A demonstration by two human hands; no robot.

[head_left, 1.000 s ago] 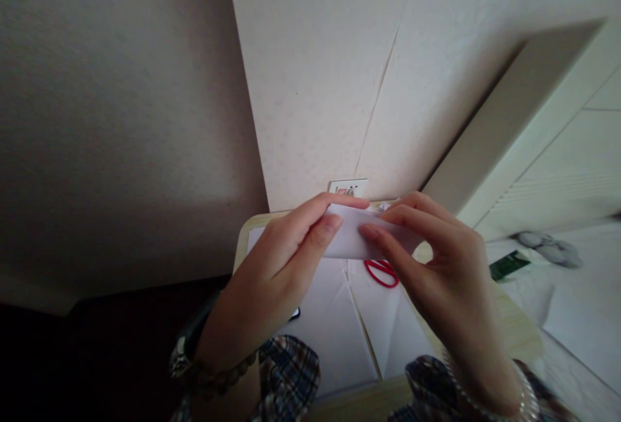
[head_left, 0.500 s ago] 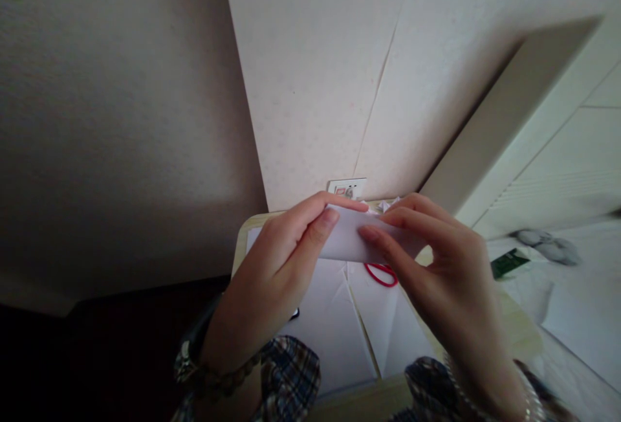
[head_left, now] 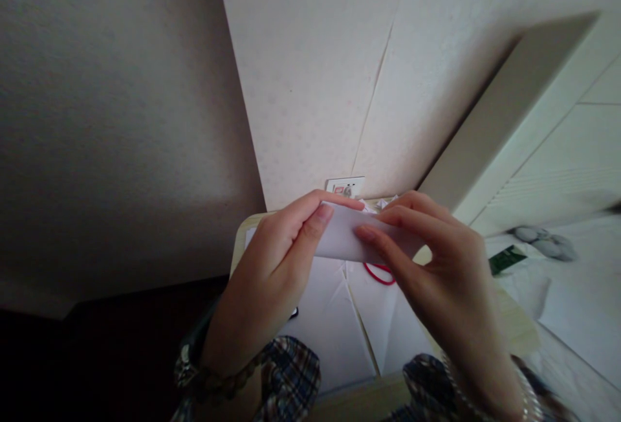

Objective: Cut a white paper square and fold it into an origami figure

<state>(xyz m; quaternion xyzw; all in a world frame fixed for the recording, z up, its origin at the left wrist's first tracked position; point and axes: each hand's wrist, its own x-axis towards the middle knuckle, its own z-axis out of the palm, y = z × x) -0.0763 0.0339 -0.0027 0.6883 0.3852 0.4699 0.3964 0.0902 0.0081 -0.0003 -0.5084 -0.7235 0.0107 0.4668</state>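
Observation:
Both hands hold a folded piece of white paper [head_left: 342, 234] above a small wooden table [head_left: 388, 396]. My left hand [head_left: 281, 254] pinches its left end, thumb in front and index finger stretched along the top edge. At the right part, my right hand [head_left: 431, 254] grips the paper between thumb and fingers. Beneath it lie white paper sheets [head_left: 330, 325] on the tabletop. Red scissors-like handles [head_left: 380, 275] show just below the paper; the rest of that tool is hidden.
A wall socket [head_left: 345, 186] sits behind the table, near small folded white paper pieces [head_left: 383, 203]. To the right are a dark green packet [head_left: 507, 259], a grey plush-looking object [head_left: 546, 243] and white bedding [head_left: 587, 305]. A dark-edged object [head_left: 294, 313] peeks out by my left wrist.
The view has shifted very slightly. Both hands keep nearly the same grip on the paper, with no clear change in its fold.

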